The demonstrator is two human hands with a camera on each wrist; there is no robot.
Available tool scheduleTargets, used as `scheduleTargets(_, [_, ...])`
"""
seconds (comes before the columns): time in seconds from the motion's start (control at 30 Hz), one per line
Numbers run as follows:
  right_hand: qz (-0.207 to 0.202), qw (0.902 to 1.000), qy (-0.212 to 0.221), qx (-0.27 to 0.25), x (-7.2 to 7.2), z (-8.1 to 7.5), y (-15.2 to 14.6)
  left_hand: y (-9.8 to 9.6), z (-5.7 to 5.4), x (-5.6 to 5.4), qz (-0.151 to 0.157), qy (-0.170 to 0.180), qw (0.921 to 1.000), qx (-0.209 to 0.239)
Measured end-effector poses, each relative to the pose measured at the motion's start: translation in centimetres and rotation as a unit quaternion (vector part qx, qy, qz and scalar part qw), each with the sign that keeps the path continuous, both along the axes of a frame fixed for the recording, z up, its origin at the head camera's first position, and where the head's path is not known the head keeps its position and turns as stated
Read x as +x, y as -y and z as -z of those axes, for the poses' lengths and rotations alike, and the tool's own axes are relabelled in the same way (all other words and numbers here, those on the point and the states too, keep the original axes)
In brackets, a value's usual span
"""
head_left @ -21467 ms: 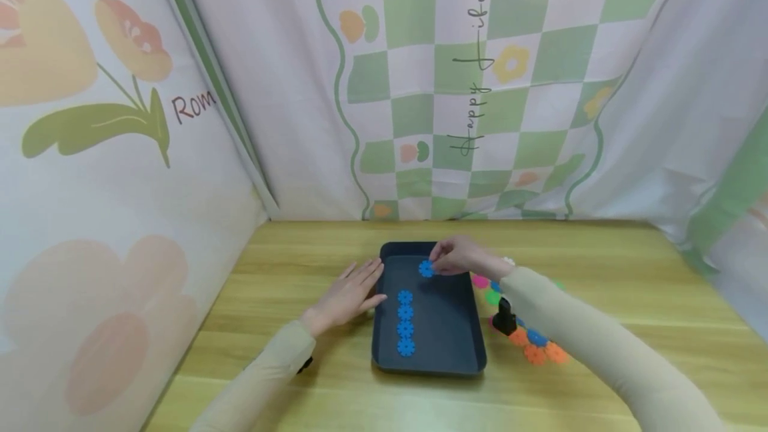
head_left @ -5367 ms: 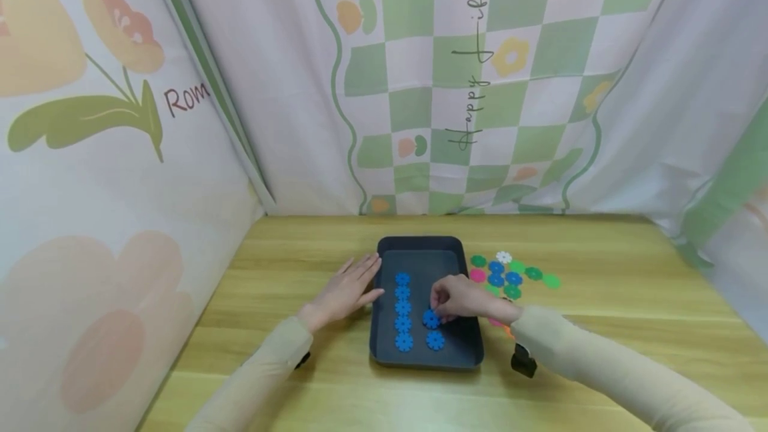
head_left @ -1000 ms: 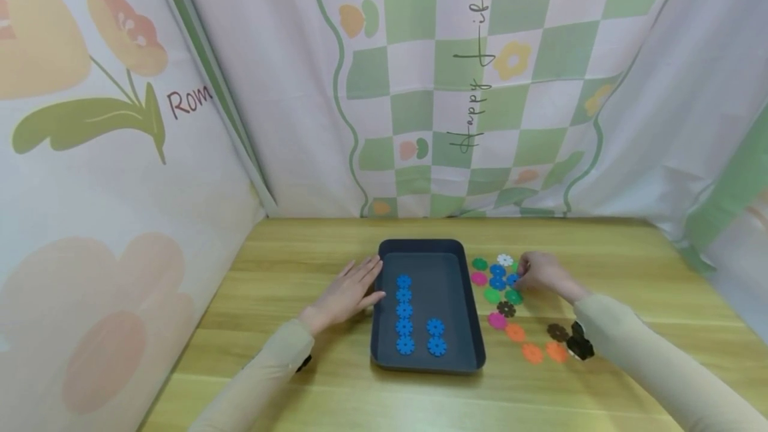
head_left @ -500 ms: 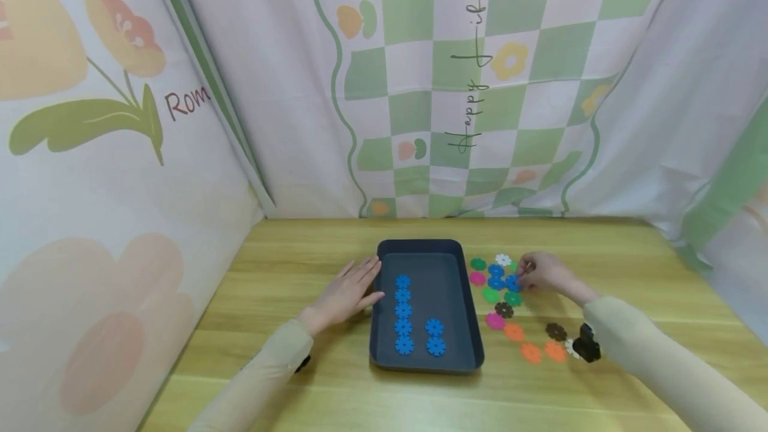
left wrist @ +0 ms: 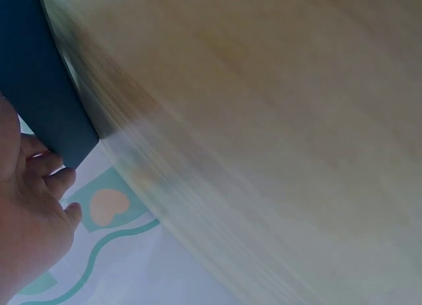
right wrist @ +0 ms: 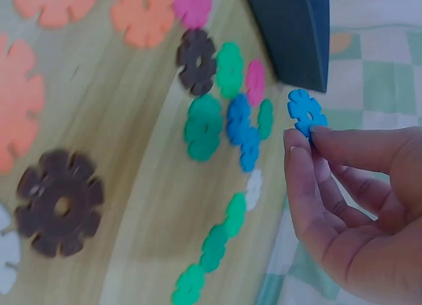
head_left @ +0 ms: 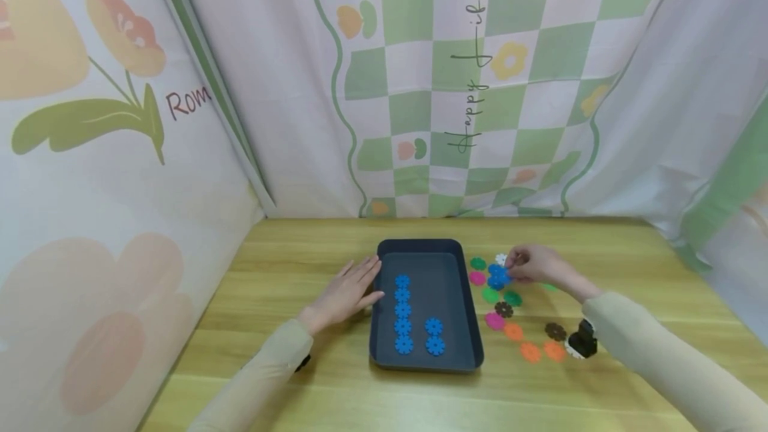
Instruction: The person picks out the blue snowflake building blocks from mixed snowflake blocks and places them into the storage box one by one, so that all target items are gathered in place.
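Note:
A dark tray (head_left: 420, 244) sits mid-table with a column of blue notched discs (head_left: 402, 312) and two more (head_left: 433, 336) beside it. My left hand (head_left: 351, 287) lies flat on the table, fingers straight, against the tray's left wall; the left wrist view shows those fingers (left wrist: 39, 180) at the tray's outer corner (left wrist: 39, 87). My right hand (head_left: 528, 264) hovers right of the tray and pinches one blue disc (right wrist: 304, 112) between thumb and forefinger, just above the loose pile. Two blue discs (right wrist: 241, 124) lie below it on the table.
Loose green (head_left: 511, 298), pink (head_left: 495, 320), orange (head_left: 531, 352), brown (head_left: 555, 331) and white (head_left: 501, 259) discs are scattered right of the tray. Patterned cloth walls (head_left: 420, 85) close in the table's back and sides. Bare wood (head_left: 300, 245) shows left of and behind the tray.
My right hand has picked a blue disc out of the pile and shifted slightly left toward the tray. The left hand has not moved. The tray holds more blue discs than 21.5 s ago.

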State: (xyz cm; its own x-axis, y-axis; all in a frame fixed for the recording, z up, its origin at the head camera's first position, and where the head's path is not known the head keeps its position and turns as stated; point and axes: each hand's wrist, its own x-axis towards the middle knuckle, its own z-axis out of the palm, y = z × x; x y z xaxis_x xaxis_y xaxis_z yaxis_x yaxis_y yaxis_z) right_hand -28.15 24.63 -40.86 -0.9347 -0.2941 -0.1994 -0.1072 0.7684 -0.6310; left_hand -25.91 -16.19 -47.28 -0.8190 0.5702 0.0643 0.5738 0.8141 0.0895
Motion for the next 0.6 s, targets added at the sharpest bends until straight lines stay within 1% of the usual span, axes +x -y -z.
scheduleTargets(0.17, [-0.013, 0.9998, -0.007, -0.014, 0.3, -0.7, 1.6, 0.0, -0.1, 0.0, -0.001, 0.004, 1.0, -0.003])
scheduleTargets(0.27, [-0.028, 0.9991, -0.012, -0.028, 0.4, -0.8, 2.6, 0.0, -0.1, 0.0, -0.002, 0.004, 1.0, -0.002])
scheduleTargets(0.47, [-0.053, 0.9978, -0.032, -0.023, 0.6, -1.1, 4.6, 0.0, -0.1, -0.1, 0.001, 0.003, 1.0, -0.003])
scheduleTargets(0.6, [-0.067, 0.997, -0.025, -0.03, 0.7, -1.3, 5.9, 0.0, -0.1, -0.1, 0.002, 0.0, 1.0, -0.009])
